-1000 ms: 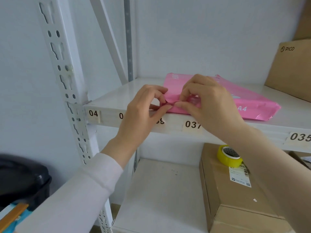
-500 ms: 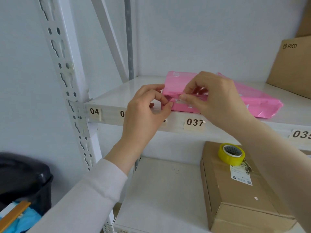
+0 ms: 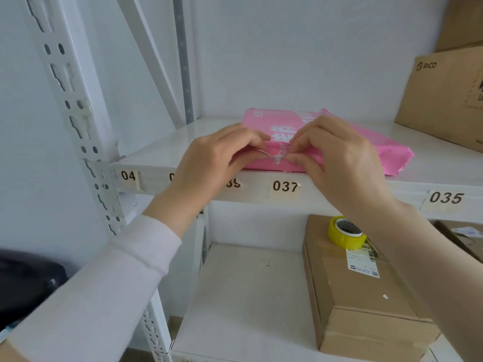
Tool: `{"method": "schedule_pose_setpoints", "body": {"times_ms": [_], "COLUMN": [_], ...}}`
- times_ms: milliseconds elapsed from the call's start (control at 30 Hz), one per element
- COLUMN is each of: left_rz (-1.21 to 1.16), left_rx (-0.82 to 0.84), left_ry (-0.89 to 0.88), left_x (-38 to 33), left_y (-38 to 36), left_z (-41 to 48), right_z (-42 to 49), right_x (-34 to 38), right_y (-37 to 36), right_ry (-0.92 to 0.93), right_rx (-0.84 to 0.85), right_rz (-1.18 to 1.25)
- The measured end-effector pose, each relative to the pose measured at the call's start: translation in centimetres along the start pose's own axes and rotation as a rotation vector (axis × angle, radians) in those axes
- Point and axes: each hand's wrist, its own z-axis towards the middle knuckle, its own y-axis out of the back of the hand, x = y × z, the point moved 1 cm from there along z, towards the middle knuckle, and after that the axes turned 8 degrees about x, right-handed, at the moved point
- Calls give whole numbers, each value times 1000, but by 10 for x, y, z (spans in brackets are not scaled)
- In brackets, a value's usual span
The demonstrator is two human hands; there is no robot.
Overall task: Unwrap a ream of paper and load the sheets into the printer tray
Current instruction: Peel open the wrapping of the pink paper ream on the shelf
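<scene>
Ream (image 3: pixel 347 142), pink-wrapped, lying on shelf (image 3: pixel 162 155). Left hand (image 3: pixel 209 163) and right hand (image 3: pixel 337 158) are pinching torn wrapper edge; advisable: peeling apart slowly, bracing pack.

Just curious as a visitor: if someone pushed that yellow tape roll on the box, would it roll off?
Probably not: the yellow tape roll lies flat on its side on the cardboard box, so it would likely slide. It looks light, and sits near the box's back edge.
</scene>
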Motion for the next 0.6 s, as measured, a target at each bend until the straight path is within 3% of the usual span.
{"method": "schedule_pose_setpoints", "body": {"times_ms": [600], "left_rz": [-44], "left_rx": [6], "left_ry": [137], "left_x": [0], "left_y": [8], "left_z": [12], "right_z": [5], "right_x": [-2], "right_y": [-6], "right_ry": [-20], "right_rx": [74], "right_rz": [37]}}
